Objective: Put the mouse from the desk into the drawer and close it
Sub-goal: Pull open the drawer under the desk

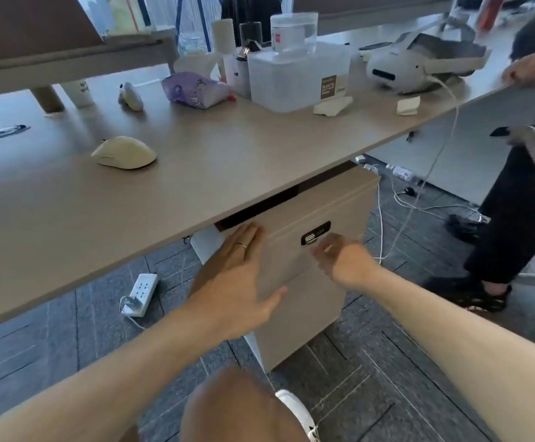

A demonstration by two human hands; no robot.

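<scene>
I am seeing the cream mouse [124,152] sitting alone on the desk [227,148], up and to the left of the drawer unit, well apart from both hands and untouched. The drawer unit [307,250] is standing under the desk's front edge, and its top drawer [291,247] is showing a dark gap along its upper edge just beneath the desk, so it is looking slightly open, though I cannot tell by how much. My left hand [237,275] is lying flat and spread wide against the left part of the drawer front, fingers pointing up toward that gap, holding nothing; a ring is showing on one finger. My right hand [339,256] is hovering just right of it, fingers loosely curled and blurred, close below the black lock plate [315,233] on the drawer front; it is holding nothing, and I cannot tell whether it is touching the front. Behind the drawer unit, on the far side of the desk, a clear plastic box [294,78] and a white headset [396,70] are resting. Left of the drawer unit, a white power strip [141,291] is lying on the floor.
</scene>
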